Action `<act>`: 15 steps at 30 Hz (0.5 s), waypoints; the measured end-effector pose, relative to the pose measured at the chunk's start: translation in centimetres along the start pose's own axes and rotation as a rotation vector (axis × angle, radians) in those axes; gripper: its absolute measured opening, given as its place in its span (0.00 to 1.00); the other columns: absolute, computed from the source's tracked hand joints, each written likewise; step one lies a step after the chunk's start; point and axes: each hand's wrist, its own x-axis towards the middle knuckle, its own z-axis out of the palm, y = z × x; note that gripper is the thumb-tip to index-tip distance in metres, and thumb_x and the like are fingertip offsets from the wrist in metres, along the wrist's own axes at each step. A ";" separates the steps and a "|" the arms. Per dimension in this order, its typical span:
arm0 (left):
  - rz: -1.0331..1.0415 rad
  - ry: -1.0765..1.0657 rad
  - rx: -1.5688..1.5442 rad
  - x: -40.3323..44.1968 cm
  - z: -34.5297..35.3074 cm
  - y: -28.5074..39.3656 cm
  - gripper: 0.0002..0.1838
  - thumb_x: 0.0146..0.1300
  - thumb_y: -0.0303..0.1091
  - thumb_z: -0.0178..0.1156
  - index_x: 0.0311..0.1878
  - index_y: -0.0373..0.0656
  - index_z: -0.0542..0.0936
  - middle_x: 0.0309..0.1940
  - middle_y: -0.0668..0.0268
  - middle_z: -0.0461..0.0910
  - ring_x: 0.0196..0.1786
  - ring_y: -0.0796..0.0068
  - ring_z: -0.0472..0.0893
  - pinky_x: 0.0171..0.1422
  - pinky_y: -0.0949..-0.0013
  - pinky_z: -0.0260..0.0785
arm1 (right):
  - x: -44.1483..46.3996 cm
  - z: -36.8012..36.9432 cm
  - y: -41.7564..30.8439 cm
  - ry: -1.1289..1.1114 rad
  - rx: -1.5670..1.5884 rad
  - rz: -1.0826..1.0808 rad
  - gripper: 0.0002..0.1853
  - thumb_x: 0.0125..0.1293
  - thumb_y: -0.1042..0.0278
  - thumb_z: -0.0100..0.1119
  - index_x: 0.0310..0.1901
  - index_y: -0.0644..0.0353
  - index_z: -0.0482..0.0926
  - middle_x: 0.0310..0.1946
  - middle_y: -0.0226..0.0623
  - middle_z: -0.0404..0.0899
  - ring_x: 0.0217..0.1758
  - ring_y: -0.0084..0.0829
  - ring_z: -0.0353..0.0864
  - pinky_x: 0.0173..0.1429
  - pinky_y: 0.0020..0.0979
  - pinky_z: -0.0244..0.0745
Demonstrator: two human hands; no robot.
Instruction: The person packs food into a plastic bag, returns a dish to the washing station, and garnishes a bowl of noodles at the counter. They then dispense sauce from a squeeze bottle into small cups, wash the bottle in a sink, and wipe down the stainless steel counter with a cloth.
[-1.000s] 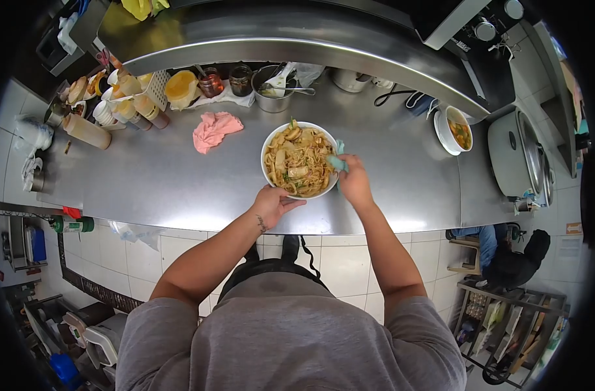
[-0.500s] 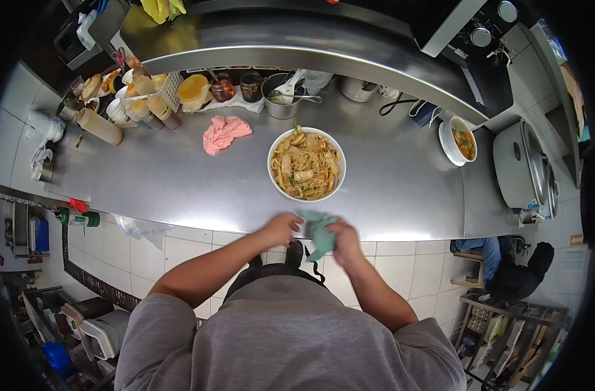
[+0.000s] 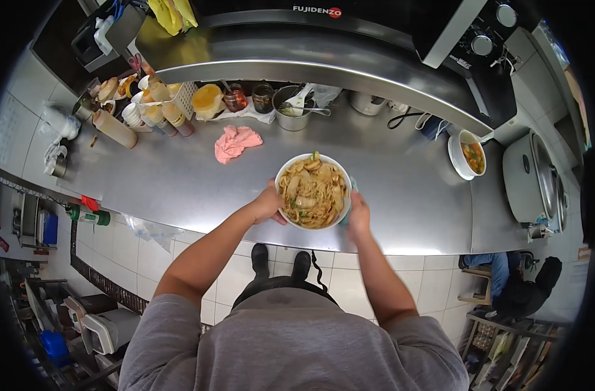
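A white bowl (image 3: pixel 328 226) filled with noodles (image 3: pixel 308 188), with pale slices and green bits among them, is between my hands near the counter's front edge. My left hand (image 3: pixel 269 203) grips the bowl's left side, its fingers partly hidden under the rim. At the right side, my right hand (image 3: pixel 358 215) holds the bowl with a green cloth (image 3: pixel 353 184) pressed between palm and bowl. Most of that cloth is hidden. Whether the bowl's base touches the counter, I cannot tell.
On the steel counter (image 3: pixel 401 195) lies a crumpled pink cloth (image 3: pixel 236 143). Behind it stand sauce bottles (image 3: pixel 115 128), jars (image 3: pixel 235 98) and a metal pot (image 3: pixel 291 117) with utensils. To the right are a bowl of soup (image 3: pixel 470 156) and a large cooker (image 3: pixel 528 173). A shelf (image 3: pixel 310 72) overhangs the back.
Both hands have moved forward from the counter's edge and taken hold of the noodle bowl, which has shifted toward me. The green cloth went from hanging in my right hand to the bowl's side.
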 end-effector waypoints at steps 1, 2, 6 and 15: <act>-0.014 -0.023 0.042 -0.1 -0.3 0.0 0.40 0.59 0.20 0.49 0.71 0.42 0.41 0.62 0.46 0.64 0.51 0.50 0.82 0.34 0.57 0.85 | 1.9 0.0 -2.0 -0.070 -0.310 0.091 0.31 0.73 0.49 0.49 0.67 0.66 0.65 0.62 0.46 0.72 0.66 0.37 0.69 0.69 0.36 0.61; -0.014 -0.021 0.037 -0.1 -0.3 0.0 0.40 0.59 0.20 0.49 0.71 0.42 0.41 0.62 0.46 0.64 0.51 0.50 0.82 0.34 0.57 0.85 | 3.7 0.7 -3.6 -0.142 -0.620 0.178 0.30 0.73 0.48 0.49 0.65 0.68 0.69 0.60 0.46 0.74 0.65 0.37 0.71 0.68 0.37 0.63; -0.008 -0.006 0.094 0.3 0.0 0.5 0.38 0.59 0.19 0.49 0.71 0.40 0.43 0.61 0.47 0.65 0.51 0.49 0.81 0.34 0.56 0.86 | 9.3 5.5 -6.3 -0.274 -0.946 0.250 0.27 0.72 0.48 0.51 0.57 0.67 0.77 0.57 0.45 0.78 0.62 0.37 0.73 0.67 0.36 0.64; 0.057 0.048 0.082 -0.2 -0.4 -0.3 0.33 0.61 0.23 0.47 0.70 0.39 0.51 0.58 0.47 0.69 0.45 0.52 0.84 0.30 0.57 0.85 | 6.1 3.8 -7.5 -0.776 -1.167 -0.561 0.13 0.66 0.64 0.61 0.43 0.66 0.84 0.49 0.39 0.82 0.56 0.33 0.76 0.63 0.33 0.68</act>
